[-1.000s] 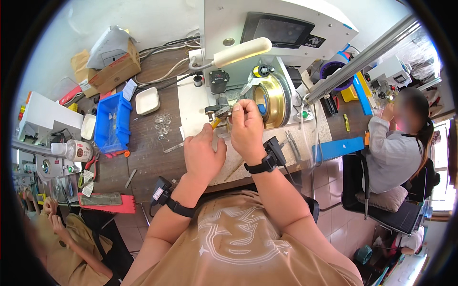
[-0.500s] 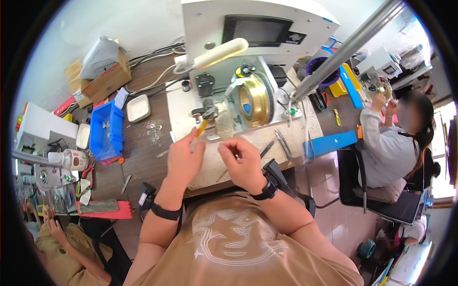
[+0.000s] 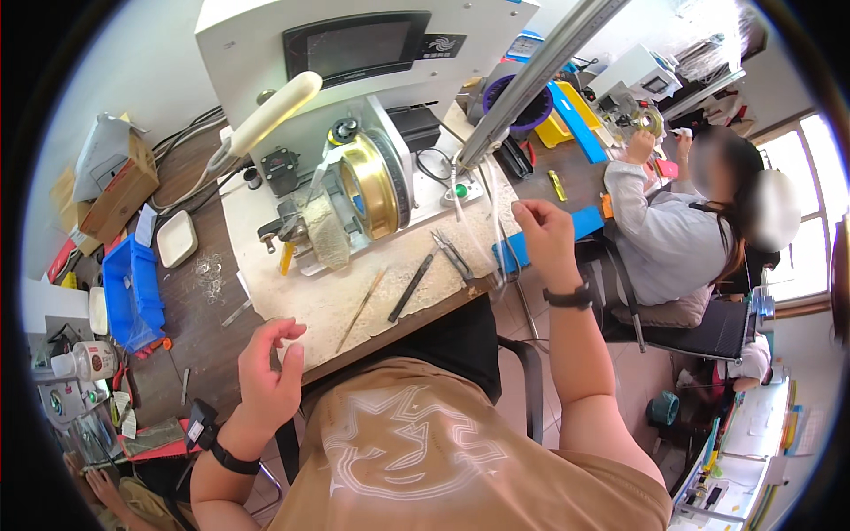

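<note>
Workroom, pale wall. Dk-brown tabletop [image 3: 181,310], pale sheet [image 3: 301,303] on it. Clock dirs = whole view, centre as hub, unless noted.

L hand [image 3: 268,376]: approx 8 o'clock, by near edge of tabletop. Fingers half-curled, thumb well off index w/ clear gap; nothing seen between. Nearest item = thin brown stick [image 3: 361,310], at L hand's 2 o'clock, lying on sheet, not touched.

R hand [image 3: 551,239]: approx 3 o'clock. Fingers curled in; tips' gap & any small item betw. them can't be told. Blue strip [image 3: 586,227] passes behind R hand in view; contact unclear. White tubing [image 3: 498,239] just off at R hand's 9.

Also on sheet: blk slim tool [image 3: 412,288], approx 7 from centre, right of stick; tweezers [image 3: 453,255] near centre.

Machine w/ gold wheel [image 3: 379,190] at 11, no hand on it. Blue bin [image 3: 119,288] at 9; small clear bits [image 3: 210,277] loose betw. bin & sheet. Co-worker, grey top [image 3: 668,212], seated betw. 2 & 3.
</note>
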Available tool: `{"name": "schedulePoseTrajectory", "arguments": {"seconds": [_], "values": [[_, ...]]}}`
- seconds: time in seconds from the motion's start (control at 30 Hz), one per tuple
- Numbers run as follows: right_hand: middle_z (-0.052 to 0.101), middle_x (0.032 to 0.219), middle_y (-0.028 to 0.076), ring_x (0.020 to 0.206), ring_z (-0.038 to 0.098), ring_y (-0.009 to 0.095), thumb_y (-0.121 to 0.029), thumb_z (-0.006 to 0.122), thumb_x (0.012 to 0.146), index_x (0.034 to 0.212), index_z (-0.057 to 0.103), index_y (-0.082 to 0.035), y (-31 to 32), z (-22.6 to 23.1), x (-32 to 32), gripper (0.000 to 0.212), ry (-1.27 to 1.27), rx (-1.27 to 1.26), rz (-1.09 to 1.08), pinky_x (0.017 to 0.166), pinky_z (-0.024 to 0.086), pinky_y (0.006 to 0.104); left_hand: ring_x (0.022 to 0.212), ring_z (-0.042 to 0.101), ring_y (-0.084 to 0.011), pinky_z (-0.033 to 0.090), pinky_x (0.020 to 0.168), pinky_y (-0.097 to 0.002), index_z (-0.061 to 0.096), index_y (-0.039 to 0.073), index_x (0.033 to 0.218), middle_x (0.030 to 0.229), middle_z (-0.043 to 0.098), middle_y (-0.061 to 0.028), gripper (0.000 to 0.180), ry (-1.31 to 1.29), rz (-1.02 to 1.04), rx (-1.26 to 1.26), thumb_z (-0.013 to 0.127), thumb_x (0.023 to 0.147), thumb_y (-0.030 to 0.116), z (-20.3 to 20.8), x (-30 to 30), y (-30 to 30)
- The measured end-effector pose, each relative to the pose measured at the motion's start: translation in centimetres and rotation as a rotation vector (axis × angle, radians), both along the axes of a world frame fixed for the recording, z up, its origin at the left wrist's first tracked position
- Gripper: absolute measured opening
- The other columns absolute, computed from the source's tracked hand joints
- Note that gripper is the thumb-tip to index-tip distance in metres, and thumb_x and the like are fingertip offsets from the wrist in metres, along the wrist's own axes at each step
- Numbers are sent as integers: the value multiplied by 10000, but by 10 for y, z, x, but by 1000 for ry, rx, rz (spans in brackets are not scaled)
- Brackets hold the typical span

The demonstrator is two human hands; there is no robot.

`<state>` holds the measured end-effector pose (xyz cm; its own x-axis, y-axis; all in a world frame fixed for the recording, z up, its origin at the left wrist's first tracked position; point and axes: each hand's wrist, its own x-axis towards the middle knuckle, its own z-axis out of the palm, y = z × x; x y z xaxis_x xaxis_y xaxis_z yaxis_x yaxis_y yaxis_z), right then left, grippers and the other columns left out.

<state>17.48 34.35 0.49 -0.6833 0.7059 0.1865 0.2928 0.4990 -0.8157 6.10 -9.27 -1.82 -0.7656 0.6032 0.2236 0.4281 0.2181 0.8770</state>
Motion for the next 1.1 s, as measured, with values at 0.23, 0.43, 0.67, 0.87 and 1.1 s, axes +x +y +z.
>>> {"name": "schedulePoseTrajectory", "arguments": {"seconds": [0.23, 0.43, 0.67, 0.87, 1.1], "values": [[684, 751, 46, 708, 587, 101, -214, 727, 921, 963, 741, 50, 54, -22, -11, 267, -158, -42, 25, 658, 481, 292, 875, 648, -242, 495, 798, -343, 598, -18, 1159, 972, 685, -139, 242, 71, -39, -3, 634, 936, 69, 4, 9, -13], [678, 749, 61, 714, 593, 122, -212, 732, 900, 954, 746, 52, 72, -27, -14, 269, -304, -131, 57, 665, 485, 308, 883, 582, -171, 462, 819, -311, 578, -24, 1209, 993, 680, -105, 262, -18, 138, 139, 611, 964, 62, -17, 14, -8], [683, 797, 19, 752, 585, 105, -202, 725, 889, 971, 764, 45, 65, -24, -11, 263, -556, -159, 133, 683, 469, 286, 952, 557, -136, 458, 898, -299, 549, -30, 1247, 1044, 631, -89, 269, -223, 177, 193, 597, 1000, 66, -39, 26, 11], [687, 798, 30, 764, 592, 111, -206, 725, 887, 961, 763, 44, 66, -35, -8, 263, -526, -181, 169, 689, 474, 288, 808, 610, -179, 464, 764, -320, 616, -8, 1162, 901, 692, -102, 217, -43, 173, 129, 623, 961, 75, -40, 28, 38], [681, 742, 65, 722, 603, 135, -227, 738, 857, 902, 758, 50, 65, -40, -10, 281, -481, -177, 152, 663, 491, 325, 810, 583, -174, 460, 779, -308, 618, -6, 1148, 881, 674, -95, 196, 36, 140, 64, 614, 971, 77, -46, 30, 44]]}}
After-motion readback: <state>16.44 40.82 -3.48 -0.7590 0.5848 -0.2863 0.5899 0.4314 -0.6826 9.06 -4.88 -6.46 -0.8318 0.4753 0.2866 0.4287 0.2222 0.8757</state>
